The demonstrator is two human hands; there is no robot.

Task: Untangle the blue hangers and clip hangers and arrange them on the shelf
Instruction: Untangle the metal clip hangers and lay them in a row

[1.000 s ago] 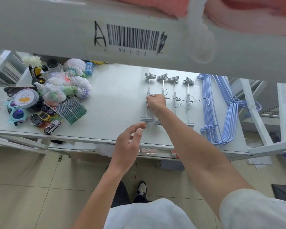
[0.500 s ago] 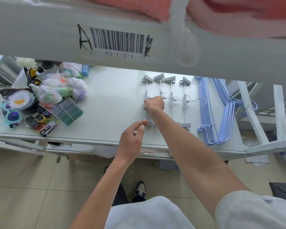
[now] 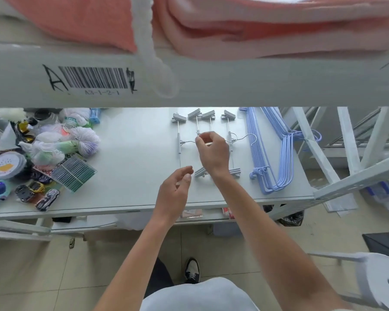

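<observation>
Several grey clip hangers (image 3: 179, 140) lie side by side on the white shelf (image 3: 130, 153), their wire hooks pointing right. My right hand (image 3: 211, 151) hovers over the middle ones and pinches a wire hook between thumb and fingertips. My left hand (image 3: 175, 191) floats above the shelf's front edge with loosely curled fingers, holding nothing. A stack of blue hangers (image 3: 270, 153) lies at the right end of the shelf.
Bagged goods, toy cars (image 3: 47, 198), sunglasses and a pack of green sticks (image 3: 73, 173) crowd the shelf's left end. An upper shelf beam with a barcode label (image 3: 94, 78) blocks the top of the view, with pink cloth above it. White rack struts stand at the right.
My right hand has shifted right from the leftmost clip hanger to the hooks of the middle ones. The left hand stays near the front edge. The camera view tilted up.
</observation>
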